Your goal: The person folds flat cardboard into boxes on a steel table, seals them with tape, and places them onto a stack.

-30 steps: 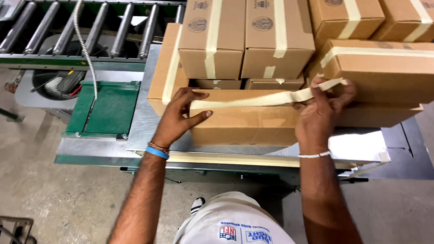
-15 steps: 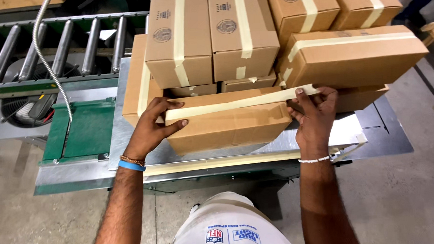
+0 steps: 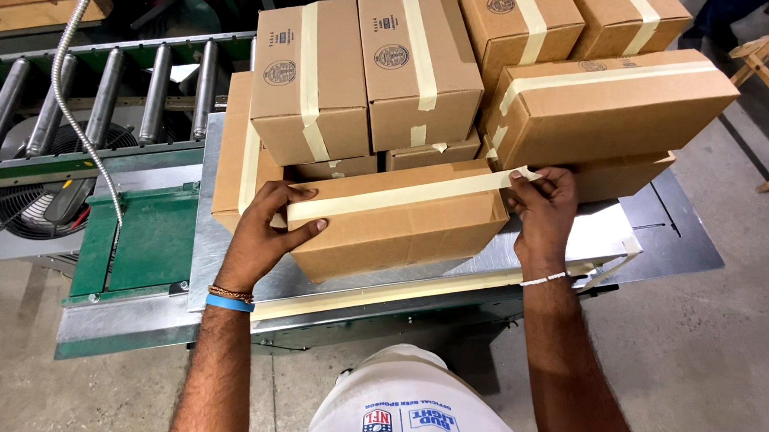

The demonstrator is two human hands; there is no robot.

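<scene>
Metal table (image 3: 660, 228) is carrying stacked taped cartons; roller conveyor (image 3: 105, 91) is sitting to its left. Front cardboard box (image 3: 401, 230) is lying at the table's near edge. Left hand (image 3: 267, 232) is clamping its left end, fingers spread. Right hand (image 3: 545, 210) is pinching the tape strip (image 3: 403, 195) at the right corner

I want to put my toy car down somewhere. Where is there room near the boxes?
Bare metal table right of the right hand, and the green plate left of the left hand. Behind the front box it's packed with stacked boxes.
</scene>
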